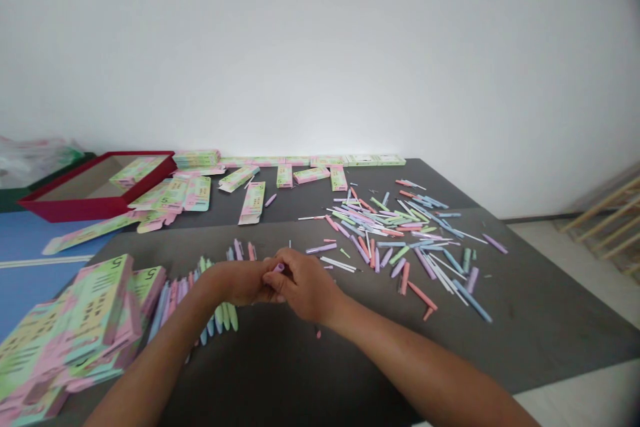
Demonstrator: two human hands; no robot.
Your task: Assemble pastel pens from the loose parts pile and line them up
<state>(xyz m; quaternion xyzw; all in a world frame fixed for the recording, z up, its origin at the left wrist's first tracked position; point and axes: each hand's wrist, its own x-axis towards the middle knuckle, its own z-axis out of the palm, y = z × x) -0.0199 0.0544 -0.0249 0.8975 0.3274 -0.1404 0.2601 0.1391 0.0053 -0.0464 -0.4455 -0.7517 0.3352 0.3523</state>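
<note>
My left hand (250, 281) and my right hand (309, 285) meet above the middle of the table, fingers closed together. Between them a short length of a purple pen barrel (279, 268) shows, its open end facing me; the fingers cover the rest. Behind and beside my left wrist lies a row of assembled pens (225, 317) in green, blue, pink and purple. To the right of my right hand, loose pen barrels (360, 250) and white refills (338, 264) are strewn about. A small pinkish piece (318, 332) lies just below my right hand.
Pastel pen boxes (100, 307) are stacked at the front left. More cartons (253, 202) lie along the back, near the white wall. A red box (75, 207) stands at the far left on a blue surface. The dark table's (550, 327) right edge borders the floor.
</note>
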